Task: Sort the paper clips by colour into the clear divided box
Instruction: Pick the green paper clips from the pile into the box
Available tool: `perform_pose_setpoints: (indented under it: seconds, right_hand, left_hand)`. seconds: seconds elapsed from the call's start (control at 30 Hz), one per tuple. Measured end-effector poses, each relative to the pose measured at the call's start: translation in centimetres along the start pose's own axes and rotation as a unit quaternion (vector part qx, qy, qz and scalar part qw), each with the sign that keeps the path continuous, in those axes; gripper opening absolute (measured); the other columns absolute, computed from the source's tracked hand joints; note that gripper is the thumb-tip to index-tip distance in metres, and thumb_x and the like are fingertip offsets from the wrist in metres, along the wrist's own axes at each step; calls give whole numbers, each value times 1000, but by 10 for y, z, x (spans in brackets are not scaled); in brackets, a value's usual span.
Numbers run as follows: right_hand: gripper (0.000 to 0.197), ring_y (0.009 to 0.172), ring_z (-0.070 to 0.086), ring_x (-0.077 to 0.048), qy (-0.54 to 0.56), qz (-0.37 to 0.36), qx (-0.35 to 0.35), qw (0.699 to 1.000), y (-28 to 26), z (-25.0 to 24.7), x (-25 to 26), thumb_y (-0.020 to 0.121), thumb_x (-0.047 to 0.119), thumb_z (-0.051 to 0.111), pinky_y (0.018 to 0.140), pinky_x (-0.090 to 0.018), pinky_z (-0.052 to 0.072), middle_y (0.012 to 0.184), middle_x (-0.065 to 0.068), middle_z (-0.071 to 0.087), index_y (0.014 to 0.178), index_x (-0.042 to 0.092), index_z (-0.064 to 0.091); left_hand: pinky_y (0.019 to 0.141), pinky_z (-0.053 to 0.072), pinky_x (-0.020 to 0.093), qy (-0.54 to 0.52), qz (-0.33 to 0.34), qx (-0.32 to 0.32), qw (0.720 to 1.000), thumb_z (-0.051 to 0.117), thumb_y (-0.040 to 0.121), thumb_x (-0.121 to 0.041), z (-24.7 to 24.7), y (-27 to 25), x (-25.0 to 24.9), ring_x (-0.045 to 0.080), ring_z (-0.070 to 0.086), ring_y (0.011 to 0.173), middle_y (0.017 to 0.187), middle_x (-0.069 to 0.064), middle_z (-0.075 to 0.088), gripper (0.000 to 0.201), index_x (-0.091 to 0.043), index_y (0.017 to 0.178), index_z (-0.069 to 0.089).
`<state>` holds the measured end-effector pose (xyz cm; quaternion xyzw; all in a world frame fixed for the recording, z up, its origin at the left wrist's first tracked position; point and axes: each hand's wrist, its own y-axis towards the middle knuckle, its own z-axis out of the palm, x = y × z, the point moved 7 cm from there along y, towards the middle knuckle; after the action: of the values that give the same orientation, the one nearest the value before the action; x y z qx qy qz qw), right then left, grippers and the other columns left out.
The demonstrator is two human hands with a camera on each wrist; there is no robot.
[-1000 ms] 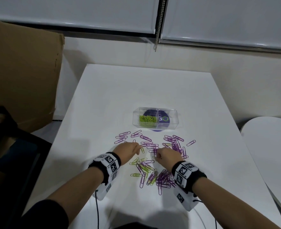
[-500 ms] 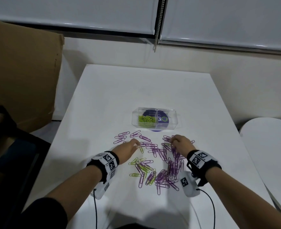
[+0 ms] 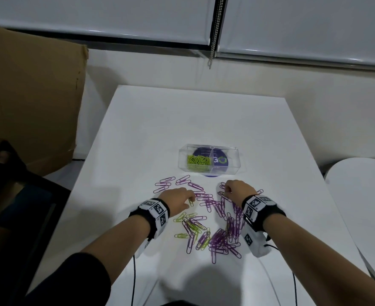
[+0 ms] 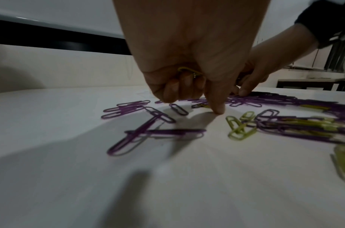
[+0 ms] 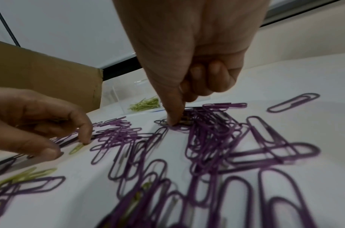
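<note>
The right hand [image 3: 239, 192] has swung out from the middle of the spread to its far right edge, nearer the clear divided box [image 3: 209, 160]; the left hand [image 3: 177, 198] has barely shifted. On the left, that left hand keeps a green paper clip [image 4: 188, 71] tucked under its curled fingers, thumb tip down on the white table [image 3: 182, 120]. Purple paper clips [image 3: 223, 221] and green ones [image 3: 189, 226] lie scattered between the wrists. The right hand, fingers curled in, presses one fingertip [image 5: 173, 120] onto the purple heap. Green clips fill the box's left compartment.

Purple paper clips [image 3: 220, 239], green paper clips [image 3: 198, 161], white table [image 3: 193, 120]
</note>
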<state>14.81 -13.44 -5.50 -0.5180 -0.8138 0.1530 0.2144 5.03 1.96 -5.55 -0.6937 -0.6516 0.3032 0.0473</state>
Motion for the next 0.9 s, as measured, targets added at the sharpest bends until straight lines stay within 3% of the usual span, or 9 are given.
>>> perform_pose_setpoints:
  seconds: [0.2,0.3,0.4,0.53,0.63,0.73,0.8,0.9]
  right_hand:
    - [17,103,58,-28,50,8,19,999,-2,5,-10,93,21,49,82,-33,44,112,-14,63,100,7,57]
    - [23,94,57,-27,63,10,23,998,-5,6,-12,95,20,45,81,-33,45,110,-16,63,106,3,56]
    - [19,80,49,-21,87,-1,-3,996,-9,0,-10,96,18,40,71,-30,41,98,-17,60,98,4,52]
    - [11,74,45,-20,175,4,-35,984,-13,-9,-12,94,15,44,55,-23,32,84,-10,52,85,8,44]
    - [11,66,48,-19,231,16,-45,972,-15,-14,-15,93,12,45,50,-16,34,83,-6,55,101,9,52]
    - [25,52,42,-11,272,21,-34,961,-13,-13,-15,93,4,39,44,-15,34,80,-8,55,112,10,54]
    - [28,43,41,-6,319,25,-11,947,-13,-8,-8,92,0,35,41,-15,31,72,-8,53,96,6,62]
    - [34,30,35,-1,415,23,58,908,-22,4,14,94,1,33,33,-13,26,59,-3,42,71,11,55]
  left_hand:
    - [89,43,34,26,-9,0,1000,45,96,-24,-4,4,-4,24,56,110,121,6,56,23,-14,114,56]
    - [85,43,36,68,5,11,998,36,99,-20,-3,2,-8,27,55,106,119,9,54,25,-11,113,54]
    - [84,43,39,67,15,-3,998,31,100,-12,-3,-1,-9,30,54,104,120,13,50,26,-6,115,51]
    - [89,39,32,14,12,-41,999,31,99,-1,-7,-8,-2,27,50,109,122,13,46,27,-3,119,49]
    - [91,39,32,-36,-3,-31,999,29,99,-1,-7,-14,6,27,48,109,116,14,47,26,0,116,49]
    - [77,43,34,-129,-42,-5,991,28,100,-14,-2,-16,19,21,45,84,94,10,48,18,-10,100,45]
    - [73,40,29,-177,-57,-11,983,28,101,-18,1,-16,26,20,46,81,92,8,51,20,-12,100,46]
    - [84,38,23,-211,-49,-29,976,28,102,-18,1,-18,27,24,56,102,111,9,60,32,-6,116,54]
